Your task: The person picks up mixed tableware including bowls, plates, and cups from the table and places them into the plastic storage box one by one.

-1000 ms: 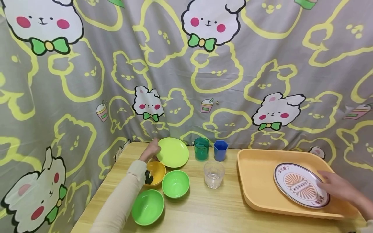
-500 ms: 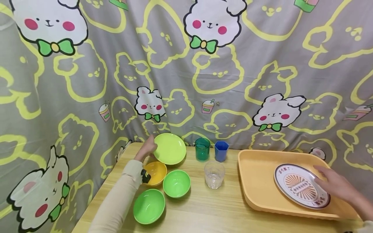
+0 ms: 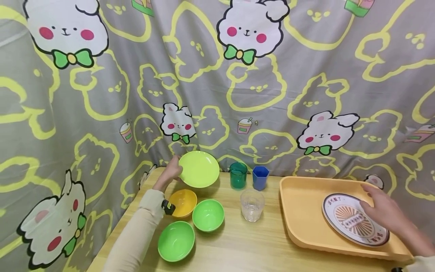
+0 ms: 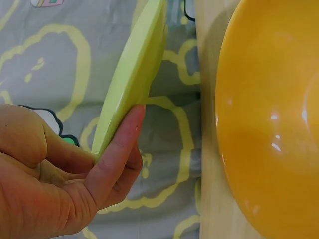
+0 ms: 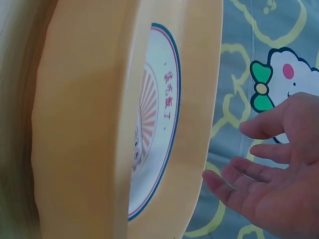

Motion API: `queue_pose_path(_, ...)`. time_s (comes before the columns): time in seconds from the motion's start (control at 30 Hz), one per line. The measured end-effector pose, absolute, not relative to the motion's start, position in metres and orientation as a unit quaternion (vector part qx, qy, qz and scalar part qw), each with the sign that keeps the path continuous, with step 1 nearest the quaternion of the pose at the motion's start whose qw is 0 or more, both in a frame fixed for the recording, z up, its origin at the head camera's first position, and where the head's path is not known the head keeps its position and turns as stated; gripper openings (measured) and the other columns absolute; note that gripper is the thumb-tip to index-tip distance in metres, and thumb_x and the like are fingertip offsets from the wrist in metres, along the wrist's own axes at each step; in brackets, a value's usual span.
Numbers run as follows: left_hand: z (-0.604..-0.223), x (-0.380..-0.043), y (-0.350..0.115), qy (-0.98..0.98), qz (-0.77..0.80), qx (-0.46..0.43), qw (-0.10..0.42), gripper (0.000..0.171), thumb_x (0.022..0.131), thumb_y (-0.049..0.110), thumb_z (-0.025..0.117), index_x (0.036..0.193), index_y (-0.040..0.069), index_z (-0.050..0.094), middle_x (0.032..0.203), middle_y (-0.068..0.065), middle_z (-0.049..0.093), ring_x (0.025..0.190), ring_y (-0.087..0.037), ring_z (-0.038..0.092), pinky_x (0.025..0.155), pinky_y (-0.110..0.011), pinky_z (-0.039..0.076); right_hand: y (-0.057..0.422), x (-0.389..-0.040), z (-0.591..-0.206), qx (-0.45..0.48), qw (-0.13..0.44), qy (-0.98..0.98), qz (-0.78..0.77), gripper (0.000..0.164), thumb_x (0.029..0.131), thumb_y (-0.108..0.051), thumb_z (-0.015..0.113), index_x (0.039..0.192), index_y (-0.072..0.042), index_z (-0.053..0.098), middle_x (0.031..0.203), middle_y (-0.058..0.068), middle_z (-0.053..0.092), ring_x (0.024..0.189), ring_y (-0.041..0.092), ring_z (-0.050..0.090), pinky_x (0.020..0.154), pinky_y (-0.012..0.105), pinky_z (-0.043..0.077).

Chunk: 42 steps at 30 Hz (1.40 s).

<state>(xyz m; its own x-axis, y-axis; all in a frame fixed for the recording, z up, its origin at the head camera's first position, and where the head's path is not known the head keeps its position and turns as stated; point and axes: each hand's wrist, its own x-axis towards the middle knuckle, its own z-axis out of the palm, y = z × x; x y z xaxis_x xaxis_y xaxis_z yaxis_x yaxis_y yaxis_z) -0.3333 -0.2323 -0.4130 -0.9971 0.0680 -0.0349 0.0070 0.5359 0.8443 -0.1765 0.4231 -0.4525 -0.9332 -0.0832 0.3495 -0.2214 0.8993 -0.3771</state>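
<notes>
My left hand (image 3: 171,169) pinches the edge of a lime-green plate (image 3: 200,170), thumb on one face and fingers on the other in the left wrist view. The plate is raised off the table, tilted, behind an orange bowl (image 3: 183,203). My right hand (image 3: 385,209) hovers over the right side of an orange tray (image 3: 295,226), its fingers apart and loosely bent with nothing between them, as the right wrist view shows. Inside that tray lies a white oval plate (image 3: 355,219) with a red sunburst print and lettering.
Two green bowls (image 3: 208,215) stand in front of the lime plate, by the orange bowl. A clear glass (image 3: 252,206), a green cup (image 3: 238,175) and a blue cup (image 3: 260,178) stand left of the tray. A patterned curtain (image 3: 210,90) hangs behind the table.
The lime plate has come up off the table in my left hand, moving slightly upward. My right hand has drawn away from the white plate's edge, fingers spreading.
</notes>
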Motion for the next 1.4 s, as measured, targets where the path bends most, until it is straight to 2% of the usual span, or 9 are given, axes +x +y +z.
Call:
queue_pose_path(0.3,-0.410,-0.324,-0.223,0.865,0.502,0.014,0.013,0.053,0.090,-0.016,0.039,0.141,-0.008,0.032,0.115,-0.036,0.051,0.073,-0.033,0.068,0.062,-0.049,0.063,0.405,-0.182,-0.451,0.084,0.193,-0.947,0.241,0.058,0.094,-0.002,0.065,0.138,0.024,0.040,0.125,0.048,0.048,0.107,0.062,0.051,0.081,0.071,0.043)
queue_pose_path(0.5,-0.409,-0.315,-0.218,0.844,0.537,0.017,-0.002,0.059,0.088,-0.017,0.038,0.146,-0.009,0.028,0.115,-0.036,0.051,0.070,-0.030,0.067,0.056,-0.043,0.063,0.392,-0.184,-0.454,0.081,0.195,-0.940,0.269,0.061,0.097,-0.006,0.065,0.143,0.021,0.036,0.131,0.046,0.047,0.110,0.062,0.051,0.081,0.070,0.043)
queue_pose_path(0.73,-0.407,-0.302,-0.209,0.825,0.564,0.032,-0.015,0.064,0.088,-0.018,0.038,0.151,-0.010,0.026,0.133,-0.037,0.044,0.072,-0.027,0.065,0.063,-0.049,0.063,0.384,-0.184,-0.453,0.062,0.195,-0.936,0.287,0.064,0.101,-0.012,0.063,0.148,0.017,0.031,0.136,0.044,0.045,0.113,0.062,0.049,0.082,0.072,0.043)
queue_pose_path(0.87,-0.403,-0.296,-0.202,0.811,0.584,0.036,-0.019,0.063,0.088,-0.019,0.037,0.150,-0.010,0.027,0.137,-0.035,0.042,0.073,-0.027,0.065,0.057,-0.040,0.063,0.381,-0.183,-0.452,0.061,0.213,-0.929,0.298,0.064,0.100,-0.013,0.064,0.149,0.015,0.034,0.135,0.043,0.048,0.113,0.059,0.051,0.085,0.038,0.056)
queue_pose_path(0.97,-0.400,-0.293,-0.196,0.796,0.603,0.040,-0.019,0.063,0.089,-0.018,0.036,0.150,-0.010,0.027,0.137,-0.034,0.040,0.077,-0.028,0.063,0.059,-0.041,0.063,0.378,-0.183,-0.452,0.062,0.224,-0.922,0.310,0.064,0.099,-0.013,0.066,0.149,0.013,0.036,0.132,0.042,0.050,0.112,0.058,0.051,0.073,0.003,0.040)
queue_pose_path(1.07,-0.398,-0.289,-0.190,0.785,0.617,0.045,-0.020,0.061,0.090,-0.018,0.035,0.150,-0.009,0.027,0.138,-0.032,0.040,0.083,-0.027,0.061,0.060,-0.041,0.064,0.372,-0.183,-0.451,0.059,0.224,-0.916,0.327,0.065,0.100,-0.014,0.066,0.151,0.012,0.035,0.132,0.042,0.050,0.113,0.058,0.050,0.073,-0.007,0.030)
queue_pose_path(1.23,-0.397,-0.280,-0.180,0.771,0.635,0.043,-0.022,0.058,0.092,-0.016,0.036,0.149,-0.008,0.030,0.137,-0.031,0.043,0.080,-0.024,0.062,0.058,-0.035,0.063,0.361,-0.181,-0.450,0.044,0.223,-0.907,0.355,0.067,0.101,-0.017,0.065,0.154,0.009,0.032,0.136,0.039,0.049,0.116,0.056,0.050,0.074,-0.007,0.032)
queue_pose_path(1.33,-0.397,-0.276,-0.175,0.757,0.652,0.041,-0.020,0.059,0.093,-0.017,0.038,0.150,-0.008,0.029,0.137,-0.030,0.043,0.082,-0.022,0.063,0.060,-0.034,0.063,0.355,-0.180,-0.448,0.040,0.231,-0.898,0.373,0.069,0.101,-0.019,0.066,0.156,0.005,0.032,0.138,0.036,0.050,0.123,0.019,0.057,0.076,-0.006,0.035)
queue_pose_path(1.4,-0.397,-0.273,-0.172,0.749,0.661,0.041,-0.021,0.060,0.092,-0.017,0.039,0.150,-0.008,0.030,0.138,-0.029,0.043,0.085,-0.023,0.062,0.060,-0.032,0.063,0.351,-0.179,-0.447,0.040,0.239,-0.892,0.381,0.069,0.100,-0.020,0.067,0.157,0.003,0.033,0.137,0.035,0.051,0.116,-0.009,0.050,0.077,-0.005,0.037)
